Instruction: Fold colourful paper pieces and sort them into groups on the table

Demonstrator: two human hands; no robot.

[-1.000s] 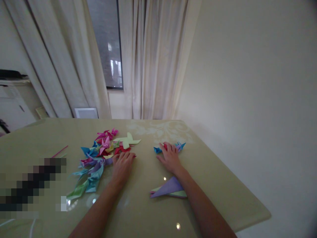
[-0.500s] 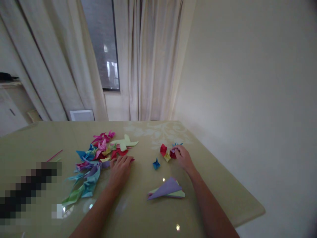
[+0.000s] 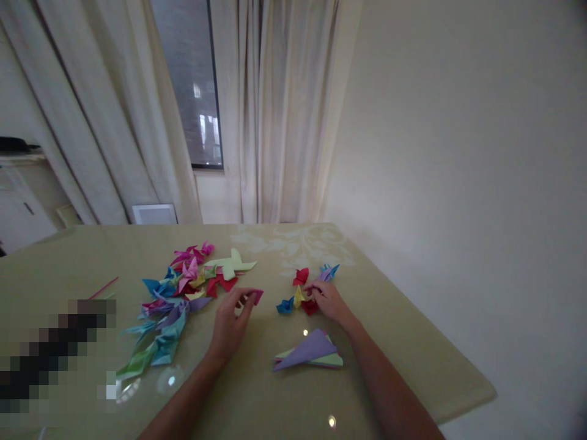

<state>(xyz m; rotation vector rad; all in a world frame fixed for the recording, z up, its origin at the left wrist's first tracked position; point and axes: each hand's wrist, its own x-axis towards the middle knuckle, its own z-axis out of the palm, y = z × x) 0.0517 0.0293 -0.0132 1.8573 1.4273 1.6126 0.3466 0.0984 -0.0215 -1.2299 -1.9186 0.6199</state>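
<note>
My left hand (image 3: 233, 318) is raised over the middle of the table, thumb and fingers pinched on a small magenta folded paper (image 3: 258, 297). My right hand (image 3: 329, 300) has bent fingers, their tips slightly apart, over a dark red folded paper (image 3: 309, 307); nothing shows between them. Around its fingertips lie a yellow folded paper (image 3: 298, 297), a red one (image 3: 301, 277) and a blue one (image 3: 285, 305). Behind the hand sits a purple folded paper (image 3: 326, 274) with blue points beside it.
Left of my left hand spreads a pile of colourful folded papers (image 3: 177, 308), with a pale green cross-shaped one (image 3: 232, 265) at its far side. Nearer me lie stacked purple and green folded sheets (image 3: 308, 349). A thin pink stick (image 3: 103, 287) lies far left. A wall borders the right.
My left hand has lifted from beside the pile and moved right with the magenta folded paper. My right hand has shifted left and slightly nearer; the yellow, dark red and blue papers have shifted.
</note>
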